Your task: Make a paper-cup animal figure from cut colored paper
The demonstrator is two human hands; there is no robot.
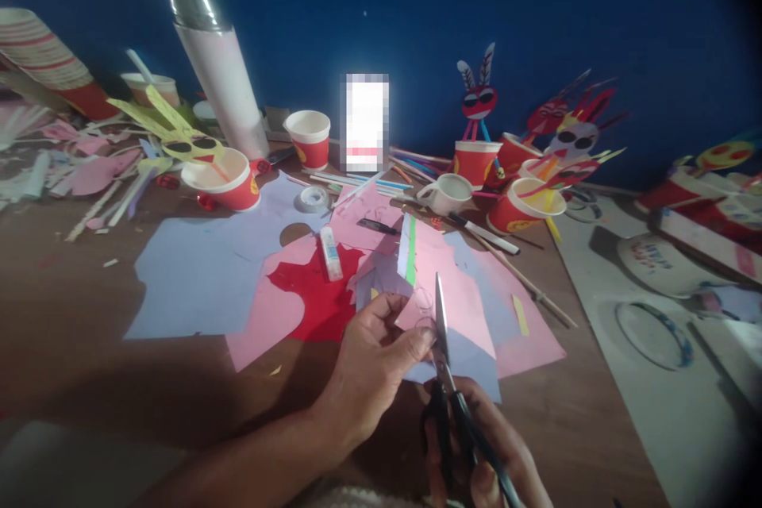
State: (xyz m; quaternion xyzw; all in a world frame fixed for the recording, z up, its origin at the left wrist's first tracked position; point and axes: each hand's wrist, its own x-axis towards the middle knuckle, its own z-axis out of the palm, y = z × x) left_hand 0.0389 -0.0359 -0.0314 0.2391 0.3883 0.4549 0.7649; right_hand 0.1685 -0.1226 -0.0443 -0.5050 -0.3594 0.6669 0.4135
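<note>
My left hand point(372, 357) pinches a pink sheet of paper point(444, 286) between thumb and fingers, holding it up off the table. Faint pencil outlines show on the sheet near the blades. My right hand point(485, 452) grips black-handled scissors point(444, 349), fingers through the handles, blades pointing up and away into the pink sheet's lower edge. Under the hands lie lilac, pink and red paper sheets point(315, 294) on the brown table point(89, 333).
A glue stick point(330, 252) lies on the red paper and a tape roll point(313, 198) lies behind it. Red paper cups point(226, 178) with paper figures stand along the back. A tall white flask point(217, 71), pencils and straws, paper plates point(655, 262) at right.
</note>
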